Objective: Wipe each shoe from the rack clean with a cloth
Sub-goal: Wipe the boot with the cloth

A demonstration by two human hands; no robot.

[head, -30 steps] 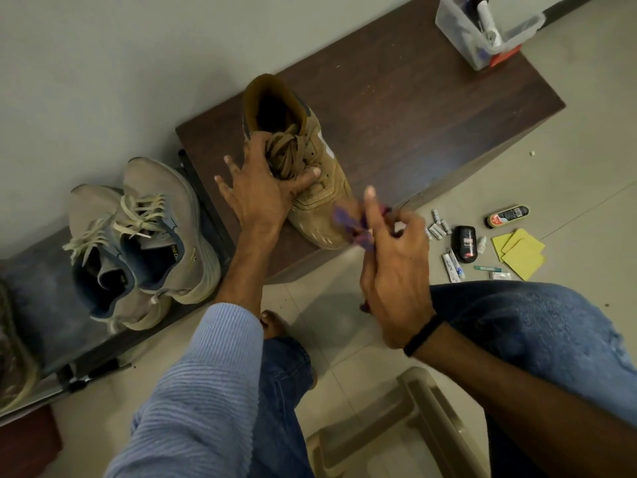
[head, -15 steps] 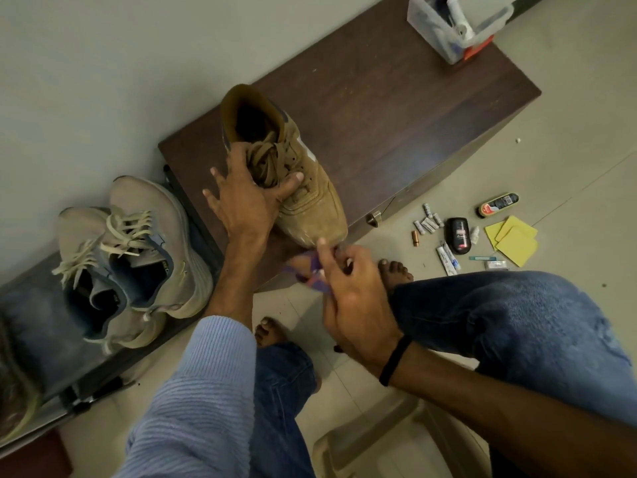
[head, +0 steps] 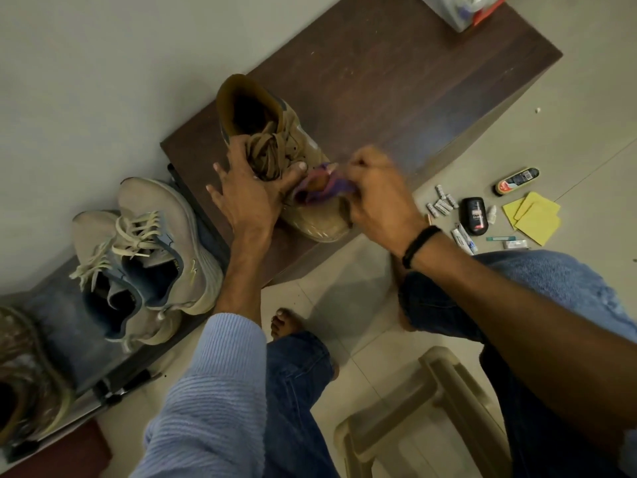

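Note:
A tan high-top shoe [head: 303, 139] stands on the dark wooden cabinet top [head: 413, 98], toe toward me. My left hand [head: 248, 194] grips it over the laces, thumb across the tongue. My right hand [head: 375, 191] holds a crumpled purple cloth [head: 324, 188] and presses it on the shoe's upper just behind the toe. A pair of beige and blue sneakers [head: 144, 253] sits on the low rack [head: 69, 339] to the left. Another worn shoe [head: 24, 374] shows at the left edge.
On the floor to the right lie small tubes [head: 443, 201], a black polish container [head: 475, 215], a shoe brush [head: 517, 181] and yellow cloths [head: 534, 215]. A clear plastic box [head: 462, 8] stands at the cabinet's far corner. A beige plastic stool [head: 424, 408] is under me.
My right hand rose from below the cabinet edge with the purple cloth and now presses it on the shoe. My left hand kept its hold on the laces.

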